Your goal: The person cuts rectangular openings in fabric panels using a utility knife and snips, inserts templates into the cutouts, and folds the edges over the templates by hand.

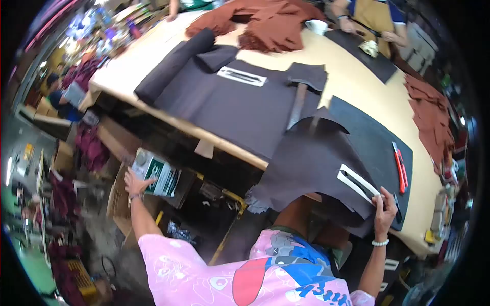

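My left hand [137,183] reaches down beside the table, its fingers spread against a metal can [162,177] with a green and white label. The can stands by a cardboard box. My right hand [385,211] pinches the edge of a dark brown fabric piece [316,153], near a white slotted strip [357,182] on it. This piece hangs over the table's front edge towards my lap. Another dark brown sheet [245,112] lies flat behind it, with a second white slotted strip [241,76]. A hammer [298,102] rests on that sheet.
A black cutting mat [375,137] lies on the table, with red-handled cutters [399,167] on it. Rust-coloured fabric [275,25] is heaped at the back near a white cup [317,26]. A co-worker's hands [367,30] work across the table. A cardboard box [122,199] stands at left.
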`<state>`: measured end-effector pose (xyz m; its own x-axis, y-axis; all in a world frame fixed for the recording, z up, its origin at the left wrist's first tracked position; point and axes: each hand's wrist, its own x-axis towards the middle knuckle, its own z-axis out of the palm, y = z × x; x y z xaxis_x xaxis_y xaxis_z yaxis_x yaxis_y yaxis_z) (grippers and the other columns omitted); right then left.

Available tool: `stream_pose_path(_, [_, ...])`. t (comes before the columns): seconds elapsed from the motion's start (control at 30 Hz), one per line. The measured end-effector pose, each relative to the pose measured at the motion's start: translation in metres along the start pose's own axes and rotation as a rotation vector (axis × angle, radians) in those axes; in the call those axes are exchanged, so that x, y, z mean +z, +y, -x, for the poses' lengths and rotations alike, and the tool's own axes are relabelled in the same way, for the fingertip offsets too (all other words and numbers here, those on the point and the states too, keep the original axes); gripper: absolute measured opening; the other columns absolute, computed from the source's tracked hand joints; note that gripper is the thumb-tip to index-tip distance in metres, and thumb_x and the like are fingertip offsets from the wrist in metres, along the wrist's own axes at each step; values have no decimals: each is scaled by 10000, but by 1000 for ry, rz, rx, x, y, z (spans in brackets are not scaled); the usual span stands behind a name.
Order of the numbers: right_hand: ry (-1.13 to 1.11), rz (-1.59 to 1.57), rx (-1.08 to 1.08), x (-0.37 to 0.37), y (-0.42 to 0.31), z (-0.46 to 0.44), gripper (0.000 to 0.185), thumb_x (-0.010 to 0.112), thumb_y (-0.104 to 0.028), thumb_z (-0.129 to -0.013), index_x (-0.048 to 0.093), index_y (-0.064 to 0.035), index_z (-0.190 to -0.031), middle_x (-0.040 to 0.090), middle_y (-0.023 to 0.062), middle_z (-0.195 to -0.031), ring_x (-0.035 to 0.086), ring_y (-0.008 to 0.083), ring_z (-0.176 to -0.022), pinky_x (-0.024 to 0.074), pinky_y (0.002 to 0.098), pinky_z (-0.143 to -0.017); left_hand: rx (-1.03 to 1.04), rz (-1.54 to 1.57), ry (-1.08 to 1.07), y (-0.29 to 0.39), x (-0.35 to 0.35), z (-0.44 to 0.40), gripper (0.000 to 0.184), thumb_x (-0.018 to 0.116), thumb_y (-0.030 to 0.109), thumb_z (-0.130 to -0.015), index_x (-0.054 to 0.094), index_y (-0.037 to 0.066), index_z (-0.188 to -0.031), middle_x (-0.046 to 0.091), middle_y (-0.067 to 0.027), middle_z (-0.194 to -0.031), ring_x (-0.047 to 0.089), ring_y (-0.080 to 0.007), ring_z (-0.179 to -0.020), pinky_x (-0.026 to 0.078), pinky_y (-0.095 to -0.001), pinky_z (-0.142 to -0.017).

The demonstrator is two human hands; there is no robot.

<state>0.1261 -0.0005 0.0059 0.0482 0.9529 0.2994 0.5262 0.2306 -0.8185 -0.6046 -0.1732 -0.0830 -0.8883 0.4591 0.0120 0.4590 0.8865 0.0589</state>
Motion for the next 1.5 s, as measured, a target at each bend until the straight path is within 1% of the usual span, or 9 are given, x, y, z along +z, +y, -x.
stream_pose_path(0.47, [39, 10, -78, 5, -6, 0, 253, 571, -8, -835, 604, -4, -1085, 666, 80, -697, 646, 124, -679, 491, 248, -659, 218, 364, 228, 30, -65, 48, 1168, 854, 290, -422, 278, 72, -1414, 538, -299, -1031, 519, -424, -964, 411, -440, -882])
stream_pose_path(0.63, [49, 37, -86, 3, -8, 0, 271, 582, -9, -822, 601, -11, -1092, 666, 85, -692, 653, 132, -672, 493, 250, -649, 659, 477, 474, 89, -184, 85, 1109, 826, 58, -466, 268, 65, -1425, 432, -199, -1340, 449, -296, -1174, 346, -371, -1000])
stream_pose_path(0.8, [63, 28, -71, 3, -7, -1, 301, 625, -19, -792, 609, -30, -1092, 650, 68, -692, 620, 144, -621, 477, 275, -620, 751, 788, 541, 165, -249, 78, 1020, 784, 19, -580, 242, 78, -1443, 389, -152, -1366, 407, -281, -1187, 307, -367, -1025])
stream_pose_path(1.0, [101, 85, -146, 3, -4, -2, 344, 651, -42, -758, 608, -35, -1099, 628, 56, -678, 602, 203, -633, 468, 319, -648, 1032, 1189, 365, 377, -281, 99, 1011, 807, 144, -622, 203, -67, -1405, 473, -208, -1230, 522, -245, -1052, 437, -309, -883])
stream_pose_path(1.1, [124, 71, -197, 1, -6, -5, 363, 665, -27, -738, 607, -28, -1096, 630, 48, -669, 599, 206, -620, 466, 316, -635, 1176, 1072, 468, 497, -278, 108, 906, 852, 264, -556, 392, -52, -1270, 533, -194, -1193, 547, -245, -1053, 434, -295, -896])
stream_pose_path(1.17, [123, 67, -227, 0, -6, -7, 371, 668, -22, -728, 607, -26, -1093, 621, 44, -658, 594, 205, -604, 468, 320, -636, 1139, 968, 298, 566, -275, 127, 1015, 858, 400, -496, 402, -89, -1259, 529, -240, -1194, 536, -266, -1088, 430, -326, -917])
stream_pose_path(1.23, [137, 68, -249, 0, -6, -9, 380, 667, -15, -718, 608, -27, -1093, 607, 37, -641, 587, 196, -580, 474, 319, -646, 1161, 806, 501, 635, -255, 129, 1192, 814, 514, -462, 309, -125, -1332, 541, -264, -1186, 554, -291, -1085, 439, -317, -917])
stream_pose_path(1.27, [129, 62, -240, -1, -7, -10, 383, 667, -14, -715, 608, -27, -1093, 608, 37, -642, 587, 195, -570, 478, 317, -650, 1222, 912, 287, 652, -255, 149, 1173, 801, 527, -459, 333, -111, -1325, 557, -272, -1156, 567, -313, -1062, 461, -336, -889])
stream_pose_path(1.5, [100, 43, -220, -4, -7, -13, 402, 674, -15, -704, 604, -17, -1100, 635, 31, -667, 620, 179, -595, 501, 316, -718, 1151, 675, 211, 770, -213, 189, 1103, 763, 547, -440, 396, 52, -1356, 501, -291, -1196, 486, -392, -1129, 410, -420, -960])
